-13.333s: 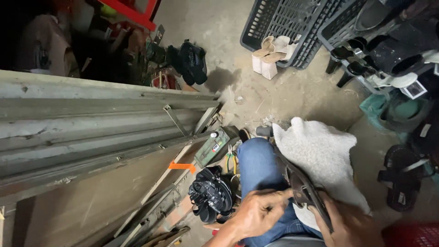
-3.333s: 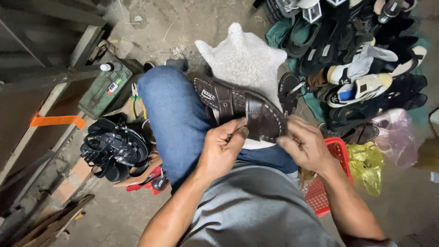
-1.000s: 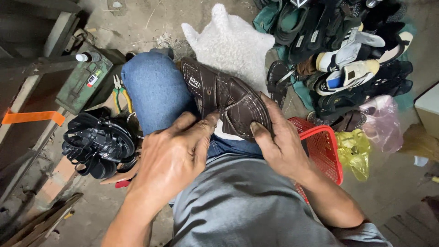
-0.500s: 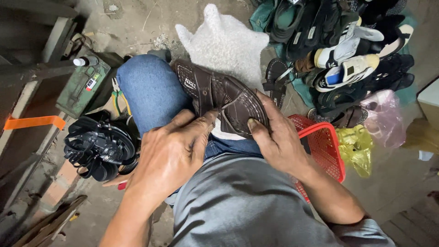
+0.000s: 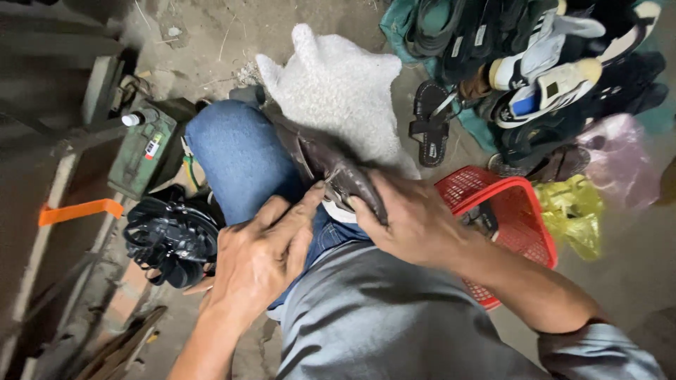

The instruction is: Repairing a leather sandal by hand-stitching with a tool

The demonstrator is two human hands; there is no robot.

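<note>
As the sandal (image 5: 331,169) lay tilted across the knee (image 5: 239,155), the right hand (image 5: 412,222) gripped its near end, fingers wrapped over the edge. The left hand (image 5: 264,257) lay loosely curled on the thigh, its fingertip touching the sandal. A red basket (image 5: 521,204) sat just right of the right hand.

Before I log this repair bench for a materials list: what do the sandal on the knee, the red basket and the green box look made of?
Brown sandal: likely leather or imitation leather, with a dull sheen and a pale sole edge; the blur leaves it open. Red basket: moulded plastic, with glossy latticed walls. Green box: probably painted metal, flat-sided and scuffed. The right hand grips the sandal; the left hand touches it.
</note>
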